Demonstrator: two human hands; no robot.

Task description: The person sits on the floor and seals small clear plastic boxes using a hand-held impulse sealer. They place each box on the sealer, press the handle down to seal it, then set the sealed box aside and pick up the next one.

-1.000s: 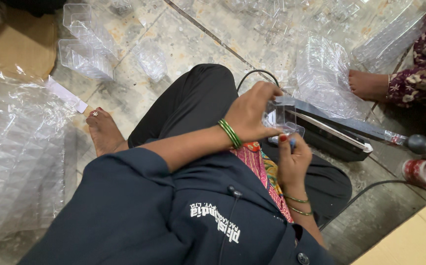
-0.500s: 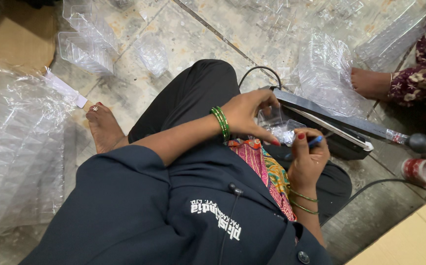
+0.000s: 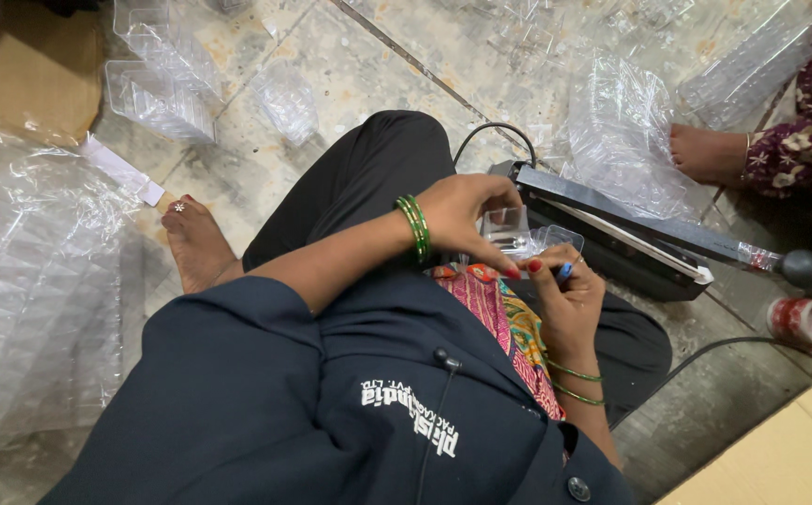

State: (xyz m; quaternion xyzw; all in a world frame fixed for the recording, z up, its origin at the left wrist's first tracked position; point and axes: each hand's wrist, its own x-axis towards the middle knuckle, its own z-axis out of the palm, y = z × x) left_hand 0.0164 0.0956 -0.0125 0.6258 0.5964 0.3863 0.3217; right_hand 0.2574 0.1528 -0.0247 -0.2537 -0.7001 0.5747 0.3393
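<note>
Clear plastic blister pack [image 3: 507,230] sits over my lap, my left hand [image 3: 467,213] pinching its near edge, right hand [image 3: 565,295] curled on a blue pen [image 3: 566,272]. Black sealer [image 3: 611,224] lies just beyond. Both hands have dropped closer than before.

Navy jacket w/ white print, black trousers, green bangles on both wrists, red nail polish, toe ring.

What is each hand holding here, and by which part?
Left hand grips the clear plastic blister pack by its top edge; right hand pinches a small blue item, kind unclear.
</note>
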